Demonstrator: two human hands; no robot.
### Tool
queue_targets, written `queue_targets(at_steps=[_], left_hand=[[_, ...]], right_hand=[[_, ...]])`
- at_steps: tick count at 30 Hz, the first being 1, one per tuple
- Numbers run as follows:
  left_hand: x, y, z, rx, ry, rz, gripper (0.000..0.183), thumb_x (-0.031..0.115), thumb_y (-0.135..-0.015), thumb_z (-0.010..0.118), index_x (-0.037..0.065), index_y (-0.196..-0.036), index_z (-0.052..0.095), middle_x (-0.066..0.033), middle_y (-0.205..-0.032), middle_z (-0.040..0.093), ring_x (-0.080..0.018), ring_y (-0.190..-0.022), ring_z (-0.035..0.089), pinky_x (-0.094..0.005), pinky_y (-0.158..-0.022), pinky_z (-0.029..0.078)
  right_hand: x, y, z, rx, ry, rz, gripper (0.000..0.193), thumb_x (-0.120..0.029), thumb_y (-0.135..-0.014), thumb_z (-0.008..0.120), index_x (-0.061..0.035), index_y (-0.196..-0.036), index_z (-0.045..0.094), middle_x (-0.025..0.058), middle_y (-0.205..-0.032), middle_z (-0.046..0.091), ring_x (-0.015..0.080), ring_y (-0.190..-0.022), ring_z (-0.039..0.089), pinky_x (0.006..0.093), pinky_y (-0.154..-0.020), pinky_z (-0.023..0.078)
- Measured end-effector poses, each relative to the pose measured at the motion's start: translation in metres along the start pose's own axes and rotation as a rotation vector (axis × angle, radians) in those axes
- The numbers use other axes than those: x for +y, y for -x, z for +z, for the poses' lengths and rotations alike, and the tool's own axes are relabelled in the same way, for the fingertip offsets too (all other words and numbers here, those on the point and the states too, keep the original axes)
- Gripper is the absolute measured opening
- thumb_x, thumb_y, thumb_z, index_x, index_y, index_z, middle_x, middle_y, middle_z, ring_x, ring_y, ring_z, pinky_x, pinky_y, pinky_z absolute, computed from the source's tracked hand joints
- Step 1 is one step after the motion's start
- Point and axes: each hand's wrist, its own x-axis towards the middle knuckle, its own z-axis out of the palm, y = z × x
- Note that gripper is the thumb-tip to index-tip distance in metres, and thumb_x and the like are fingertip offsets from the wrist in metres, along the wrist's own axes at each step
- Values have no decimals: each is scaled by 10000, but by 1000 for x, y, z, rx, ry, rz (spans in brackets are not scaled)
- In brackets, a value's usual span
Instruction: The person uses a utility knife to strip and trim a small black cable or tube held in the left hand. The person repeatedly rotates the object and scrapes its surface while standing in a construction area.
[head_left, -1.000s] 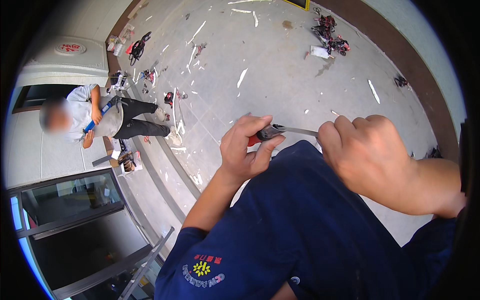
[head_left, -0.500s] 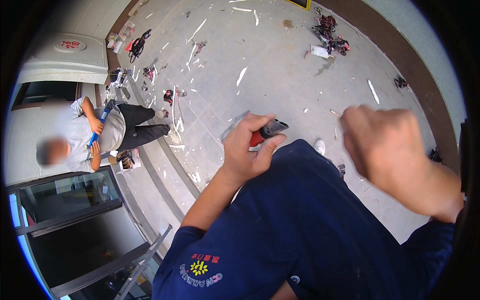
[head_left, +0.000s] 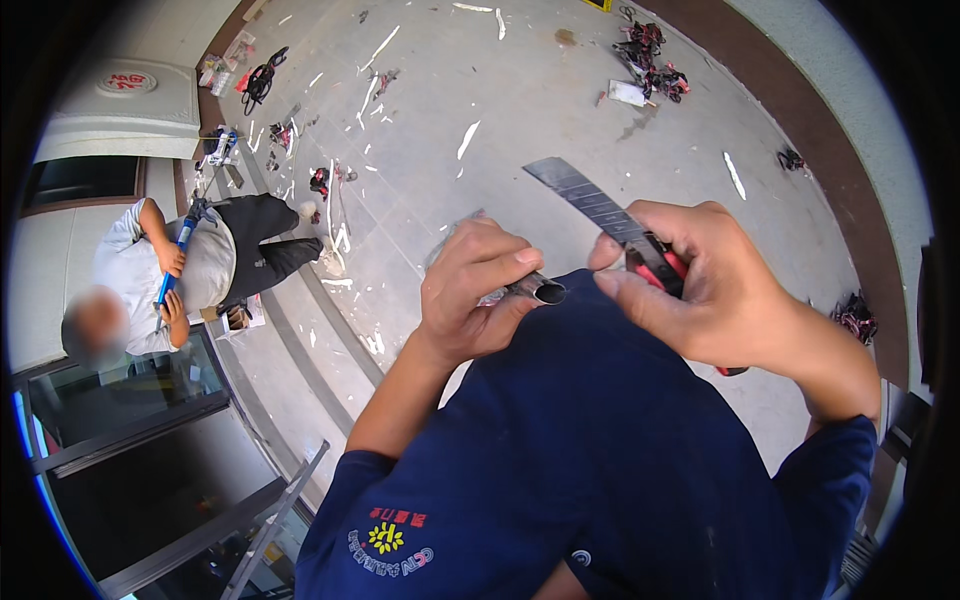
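just past the front of a dark blue shirt (head_left: 600, 430), the left hand (head_left: 465, 295), forearm raised, curls round a dark hollow tube (head_left: 530, 286), open end rightward; near it, the right hand (head_left: 705, 285), elbow bent, grasps a red-and-black snap-blade knife (head_left: 612, 220), blade slanting up-left.

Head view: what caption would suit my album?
Right hand holding a knife, blade out; left hand gripping a tube, above a littered floor.
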Motion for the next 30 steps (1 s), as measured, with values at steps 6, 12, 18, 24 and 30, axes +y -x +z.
queue_targets(at_steps=[6,12,18,24,30], left_hand=[[9,-5,4,54,-50,46,486,26,-798,880,89,-1255,727,-95,-1037,726,-280,-832,656,-406,-736,503],[27,4,-7,-8,-188,75,441,-72,-775,872,91,-1154,716,-89,-1034,749,-267,-850,695,-400,-734,521],[42,16,-7,76,-215,78,355,20,-748,893,97,-1083,806,-53,-1031,748,-268,-881,671,-400,-758,513],[69,40,-23,65,-215,96,347,19,-738,891,96,-1065,802,-71,-1045,745,-273,-886,668,-404,-761,518],[97,70,-56,124,-216,79,404,-5,-742,891,117,-1112,785,-68,-1052,744,-268,-887,657,-400,-788,536]], right_hand=[[0,-5,14,-64,72,-76,134,11,-933,769,-9,-1062,738,-37,-650,536,38,-585,456,263,-535,358],[4,3,32,30,303,-304,121,14,-870,797,-11,-980,752,83,-657,616,177,-522,545,333,-523,452],[7,14,51,117,463,-470,118,-47,-808,780,-72,-857,676,114,-670,641,369,-613,659,440,-524,499],[-2,36,79,58,514,-561,120,30,-802,827,-7,-881,745,103,-670,649,289,-526,625,373,-493,478],[-16,60,115,100,383,-508,109,29,-835,820,-4,-912,750,94,-648,625,239,-500,604,344,-493,449]])
